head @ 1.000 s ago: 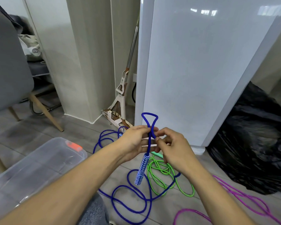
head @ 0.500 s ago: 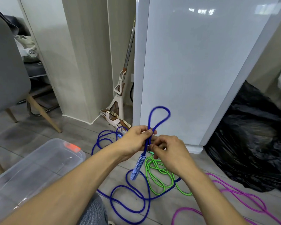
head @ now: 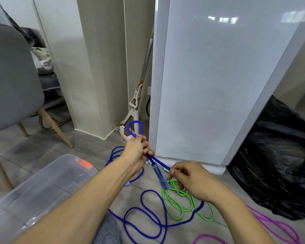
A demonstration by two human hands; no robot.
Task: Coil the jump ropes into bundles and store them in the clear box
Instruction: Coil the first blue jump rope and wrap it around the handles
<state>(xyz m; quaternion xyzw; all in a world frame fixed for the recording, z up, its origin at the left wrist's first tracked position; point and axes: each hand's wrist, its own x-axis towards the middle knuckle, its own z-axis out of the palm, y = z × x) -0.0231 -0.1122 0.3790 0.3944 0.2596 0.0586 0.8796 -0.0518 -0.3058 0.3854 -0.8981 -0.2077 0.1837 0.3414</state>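
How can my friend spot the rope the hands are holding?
Find the tall white cabinet and look at the grey floor before it. The left hand and right hand hold a thick dark blue rope with a patterned handle. The thin green rope and purple rope lie there.

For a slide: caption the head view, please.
Left hand grips a blue rope loop, right hand pinches its strand, clear box at left.

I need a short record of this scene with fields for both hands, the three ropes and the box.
left hand: grips the blue rope, a loop above the fist
right hand: pinches the same rope near its patterned handle
green rope: loose on the floor
purple rope: loose on the floor, right
clear box: on the floor, left
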